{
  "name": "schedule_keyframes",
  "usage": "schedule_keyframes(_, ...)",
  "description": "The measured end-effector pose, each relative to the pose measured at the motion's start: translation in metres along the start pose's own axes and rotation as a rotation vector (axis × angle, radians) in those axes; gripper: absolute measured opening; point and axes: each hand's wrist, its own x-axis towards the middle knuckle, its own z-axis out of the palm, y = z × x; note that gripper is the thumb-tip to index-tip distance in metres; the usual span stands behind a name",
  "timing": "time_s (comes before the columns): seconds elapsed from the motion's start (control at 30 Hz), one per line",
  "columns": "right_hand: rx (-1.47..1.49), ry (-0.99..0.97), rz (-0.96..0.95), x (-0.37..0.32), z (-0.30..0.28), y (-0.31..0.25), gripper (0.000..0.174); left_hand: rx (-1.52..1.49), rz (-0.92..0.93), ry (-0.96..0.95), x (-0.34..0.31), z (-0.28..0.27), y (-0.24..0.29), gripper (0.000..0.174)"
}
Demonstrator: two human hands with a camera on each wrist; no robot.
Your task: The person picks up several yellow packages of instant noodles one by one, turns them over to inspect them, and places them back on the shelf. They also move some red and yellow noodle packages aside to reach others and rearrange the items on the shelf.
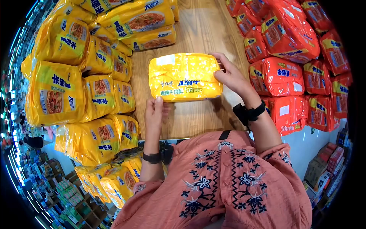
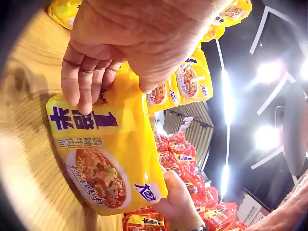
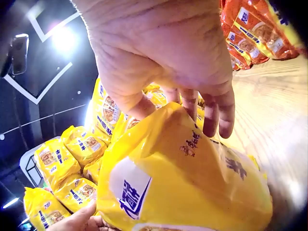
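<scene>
A yellow instant-noodle multipack (image 1: 183, 72) lies over the wooden table between both hands, its label reading toward the wearer. The right hand (image 1: 232, 78) grips its upper right corner, thumb on top; in the right wrist view that hand (image 3: 163, 53) spans the end of the pack (image 3: 192, 175). At the lower left corner is the left hand (image 1: 153, 114), its thumb against the edge. The left wrist view shows the left hand (image 2: 139, 38) with fairly straight fingers along the printed side of the pack (image 2: 132, 139) and the thumb opposite. The pack's underside is hidden.
Yellow packs (image 1: 57, 93) are stacked on the left and at the far left of the wooden tabletop (image 1: 206, 26). Red packs (image 1: 276, 76) form stacks on the right. More yellow packs (image 1: 118, 183) sit lower, left of the wearer. Shelves and boxes (image 1: 324, 164) stand beyond.
</scene>
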Motion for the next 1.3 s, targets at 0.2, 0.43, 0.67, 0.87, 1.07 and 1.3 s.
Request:
schedule_keyframes(0.2,-0.056,0.022,0.003,-0.018,-0.003,0.006,0.059,-0.069,0.029,-0.002,0.010,0.001,-0.001,0.035)
schedule_keyframes(0.43,-0.087,0.031,0.035,-0.036,-0.003,0.000,0.061,-0.039,0.061,0.007,0.014,0.005,0.007,0.036)
schedule_keyframes(0.67,-0.123,-0.072,0.008,-0.058,-0.007,-0.009,0.056,-0.075,0.046,-0.110,0.023,0.013,0.025,0.048)
schedule_keyframes(0.87,-0.113,-0.401,0.181,-0.083,-0.007,-0.010,0.040,-0.191,0.136,-0.286,0.066,0.049,0.065,0.053)
schedule_keyframes(1.07,-0.215,-0.238,0.276,-0.088,-0.021,0.010,0.029,0.128,0.344,-0.167,0.089,0.041,0.066,0.049)
schedule_keyframes(1.3,-0.289,0.336,-0.107,-0.068,-0.038,0.030,0.056,0.051,0.204,-0.064,0.031,0.009,0.015,0.062)
